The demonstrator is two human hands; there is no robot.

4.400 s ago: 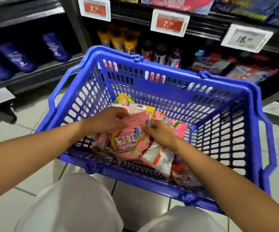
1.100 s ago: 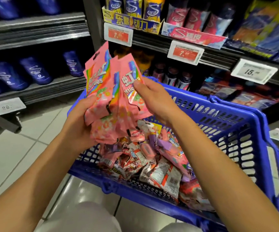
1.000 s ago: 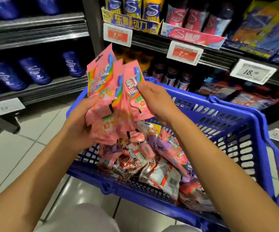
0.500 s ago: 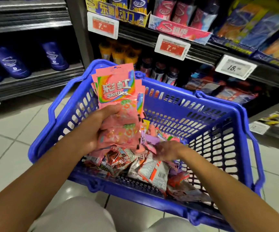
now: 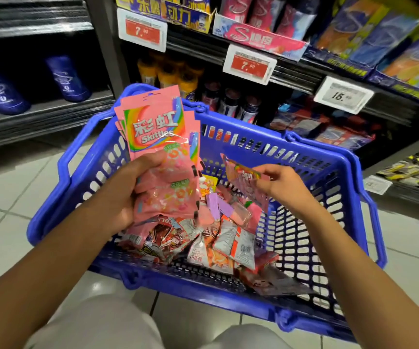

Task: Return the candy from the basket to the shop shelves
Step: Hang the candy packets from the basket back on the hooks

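Your left hand (image 5: 125,197) grips a fanned stack of pink Skittles bags (image 5: 163,157), the thumb across the front, and holds it upright above the near-left part of the blue basket (image 5: 304,238). Your right hand (image 5: 282,183) pinches 1 more pink bag (image 5: 247,183) by its edge, just above the loose candy (image 5: 218,243) on the basket floor. I think the step is to add this bag to the stack. Bring it flat against the front bag, with the tops level, and open the left thumb only a little, so the slippery bags do not slide out. Gather the same kind first; the shelves (image 5: 291,69) behind the basket show drinks and boxes, so the right place for these bags is not in view.
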